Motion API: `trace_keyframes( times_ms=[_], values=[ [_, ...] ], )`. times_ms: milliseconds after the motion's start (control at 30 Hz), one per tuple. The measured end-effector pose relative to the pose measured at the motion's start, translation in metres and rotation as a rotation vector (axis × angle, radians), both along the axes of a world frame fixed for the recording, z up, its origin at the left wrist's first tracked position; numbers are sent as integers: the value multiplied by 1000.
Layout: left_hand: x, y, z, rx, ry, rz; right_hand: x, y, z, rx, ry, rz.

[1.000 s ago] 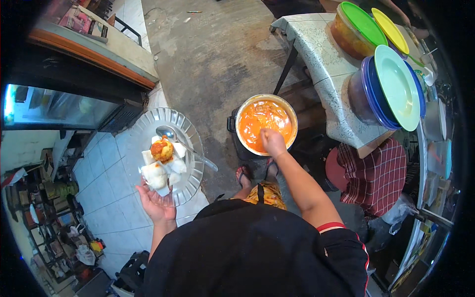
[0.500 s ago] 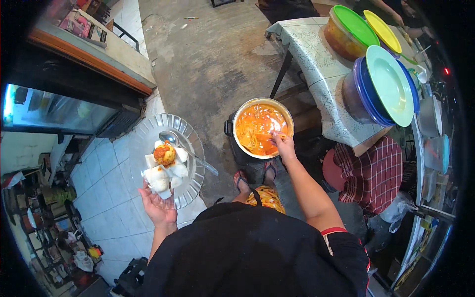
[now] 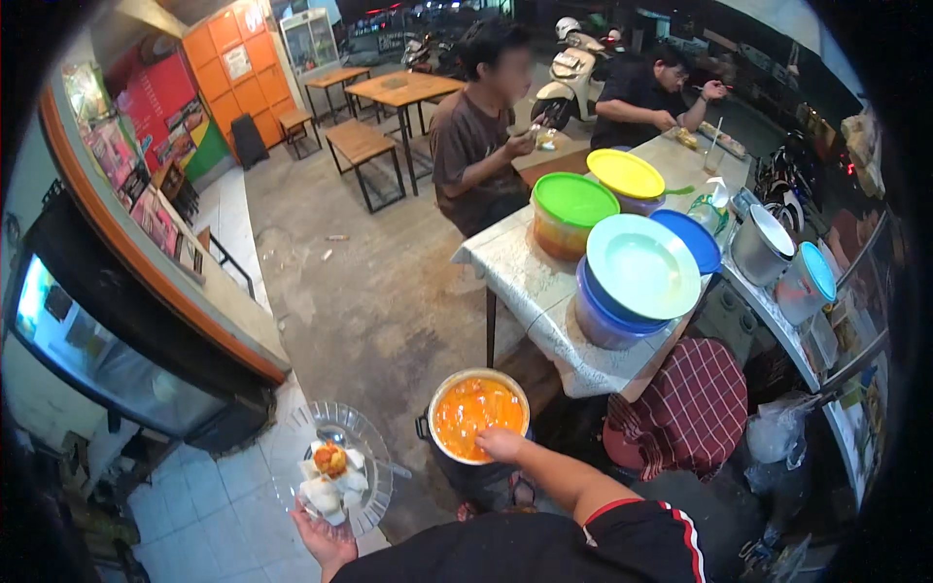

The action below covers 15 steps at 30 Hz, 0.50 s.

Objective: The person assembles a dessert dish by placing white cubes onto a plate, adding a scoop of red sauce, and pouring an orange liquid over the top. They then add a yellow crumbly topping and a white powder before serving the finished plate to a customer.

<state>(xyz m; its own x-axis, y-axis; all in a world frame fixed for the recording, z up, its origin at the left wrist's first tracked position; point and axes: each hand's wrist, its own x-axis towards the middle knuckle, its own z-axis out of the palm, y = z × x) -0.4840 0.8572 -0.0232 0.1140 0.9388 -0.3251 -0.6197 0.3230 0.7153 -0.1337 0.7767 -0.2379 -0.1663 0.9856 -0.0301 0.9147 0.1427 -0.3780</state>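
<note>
My left hand (image 3: 326,539) holds a clear glass plate (image 3: 335,466) from below, low on the left. White food pieces with an orange topping (image 3: 330,476) and a spoon lie on it. My right hand (image 3: 503,444) reaches over the rim of a metal pot (image 3: 478,418) full of orange sauce that stands on the floor in front of me. Its fingers are curled at the sauce's edge; whatever they grip is hidden.
A table with a pale cloth (image 3: 544,291) carries lidded tubs: green (image 3: 573,206), yellow (image 3: 625,177) and blue (image 3: 632,282). A checked cloth (image 3: 685,408) covers something beside the pot. Two people sit eating at the back. A dark counter (image 3: 146,321) runs along the left.
The view has tilted up, bringing the tables and seated people into sight. My right hand stays at the pot's near rim and the plate stays in my left hand.
</note>
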Motion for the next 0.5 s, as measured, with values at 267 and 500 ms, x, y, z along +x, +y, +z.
trace_keyframes(
  times_ms=[267,500],
  values=[
    [-11,-2,-10,-132,139,158,-20,16,4,-12,226,-480],
    [-41,3,-39,-274,148,148,-23,20,-21,110,384,-840]
  ],
)
